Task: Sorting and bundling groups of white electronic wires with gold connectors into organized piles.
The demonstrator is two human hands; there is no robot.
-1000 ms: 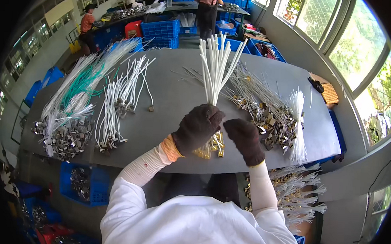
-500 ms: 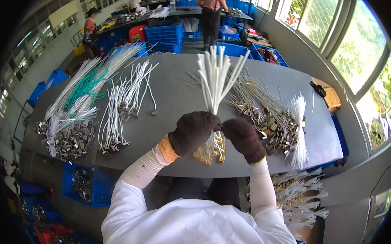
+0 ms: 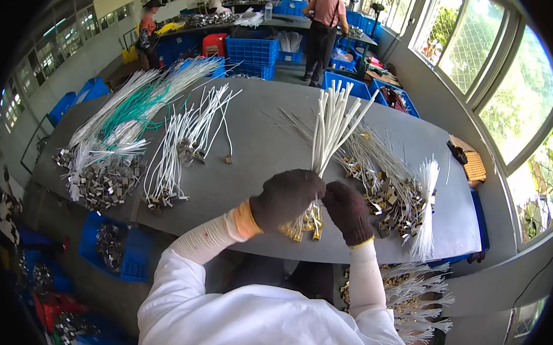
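Note:
My left hand (image 3: 287, 199), in a dark brown knitted glove, is closed around an upright bundle of white wires (image 3: 333, 129). The wires fan out above the fist, and gold-coloured metal ends (image 3: 314, 228) hang below it, just over the grey table's near edge. Close against the bundle's right side is my right hand (image 3: 349, 214), also gloved. Its fingertips are pinched together by the left fingers; whatever they grip is too small or hidden. To the right lies a loose heap of wires (image 3: 385, 162) with metal ends, beside a bound white bundle (image 3: 425, 207).
On the grey table's (image 3: 253, 134) left are white wire bundles (image 3: 186, 128) and a larger pile with green strands (image 3: 131, 114). More bundles (image 3: 416, 296) lie below the right edge. A blue crate (image 3: 134, 262) stands on the floor at left. People (image 3: 327, 36) are across the room.
The whole view has shifted, so the table and far crates appear farther right and lower. Both hands stay together at the bundle, the left still gripping it; the right hand's fingers have turned slightly.

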